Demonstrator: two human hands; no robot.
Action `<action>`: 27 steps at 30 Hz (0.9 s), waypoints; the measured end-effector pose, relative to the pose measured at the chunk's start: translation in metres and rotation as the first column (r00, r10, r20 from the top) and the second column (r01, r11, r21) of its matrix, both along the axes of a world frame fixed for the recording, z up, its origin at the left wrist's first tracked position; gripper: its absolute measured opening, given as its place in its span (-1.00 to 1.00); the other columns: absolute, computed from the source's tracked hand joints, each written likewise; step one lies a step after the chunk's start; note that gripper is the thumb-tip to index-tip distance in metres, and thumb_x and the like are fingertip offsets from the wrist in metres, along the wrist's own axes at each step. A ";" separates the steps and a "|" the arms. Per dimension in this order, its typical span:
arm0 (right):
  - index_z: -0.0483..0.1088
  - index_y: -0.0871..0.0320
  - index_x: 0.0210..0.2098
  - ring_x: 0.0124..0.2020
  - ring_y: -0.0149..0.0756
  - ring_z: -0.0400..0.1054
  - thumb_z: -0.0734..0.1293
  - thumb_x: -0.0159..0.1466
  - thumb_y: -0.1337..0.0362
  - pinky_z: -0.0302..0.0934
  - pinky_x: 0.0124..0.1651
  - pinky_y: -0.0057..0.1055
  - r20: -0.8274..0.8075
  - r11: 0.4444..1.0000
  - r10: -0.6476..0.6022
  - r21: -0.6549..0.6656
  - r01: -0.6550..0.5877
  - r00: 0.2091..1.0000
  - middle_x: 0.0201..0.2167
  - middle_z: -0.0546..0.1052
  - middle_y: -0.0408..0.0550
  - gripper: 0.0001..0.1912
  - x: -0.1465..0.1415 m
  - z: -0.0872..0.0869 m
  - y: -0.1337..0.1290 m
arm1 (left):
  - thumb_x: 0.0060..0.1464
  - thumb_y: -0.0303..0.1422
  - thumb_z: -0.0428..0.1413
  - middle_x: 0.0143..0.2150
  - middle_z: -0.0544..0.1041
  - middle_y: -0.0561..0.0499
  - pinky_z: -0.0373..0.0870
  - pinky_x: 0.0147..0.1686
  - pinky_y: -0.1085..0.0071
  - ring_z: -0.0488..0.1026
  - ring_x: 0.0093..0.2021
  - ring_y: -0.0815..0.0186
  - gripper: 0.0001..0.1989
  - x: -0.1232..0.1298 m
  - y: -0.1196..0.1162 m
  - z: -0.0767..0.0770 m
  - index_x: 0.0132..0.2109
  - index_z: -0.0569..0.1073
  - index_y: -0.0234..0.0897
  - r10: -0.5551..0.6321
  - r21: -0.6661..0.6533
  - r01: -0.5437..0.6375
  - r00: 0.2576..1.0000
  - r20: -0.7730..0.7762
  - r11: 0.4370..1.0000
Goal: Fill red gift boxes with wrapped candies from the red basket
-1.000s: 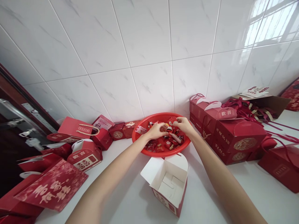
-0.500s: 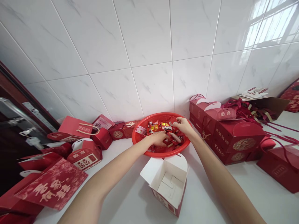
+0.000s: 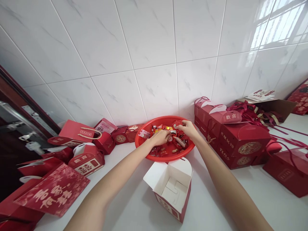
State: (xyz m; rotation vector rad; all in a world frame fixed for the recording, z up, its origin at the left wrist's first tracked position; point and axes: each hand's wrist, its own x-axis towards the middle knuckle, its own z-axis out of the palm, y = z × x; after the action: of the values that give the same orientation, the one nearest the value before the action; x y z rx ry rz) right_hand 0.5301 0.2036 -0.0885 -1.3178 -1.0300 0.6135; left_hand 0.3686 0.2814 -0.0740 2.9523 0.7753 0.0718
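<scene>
Red plastic basket [image 3: 165,158] against the tiled wall, wrapped sweets [image 3: 181,142] inside. My left hand [image 3: 161,137] is down among them, fingertips bunched; can't tell whether they clamp anything. My right hand [image 3: 188,129], at the basket's right side, pinches a red-wrapped sweet [image 3: 177,124]. Open gift box [image 3: 171,189], white inside, sits just nearer me on the white table [image 3: 130,195].

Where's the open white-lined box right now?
In the head view, the open white-lined box sits on the white table, just on the near side of the red basket, between the two forearms.
</scene>
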 end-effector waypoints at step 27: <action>0.22 0.11 -0.53 -0.59 -0.38 0.33 0.33 0.01 0.26 0.15 -0.53 -0.45 -0.088 0.995 0.089 -0.043 -0.093 0.992 -0.57 0.38 -0.21 -0.84 -0.001 0.004 -0.004 | -0.38 -0.32 0.39 -0.07 0.65 -0.16 0.47 -0.16 0.30 0.57 -0.03 -0.08 -0.59 -0.026 0.033 -0.001 -0.24 0.59 -0.19 0.550 -0.127 -0.548 0.835 -0.017 0.827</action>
State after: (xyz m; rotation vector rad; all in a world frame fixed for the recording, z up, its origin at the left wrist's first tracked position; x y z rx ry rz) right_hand 0.5290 0.1999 -0.0849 -1.2798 -1.0145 0.7610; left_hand 0.3425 0.3141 -0.0752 2.5058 1.5406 0.0851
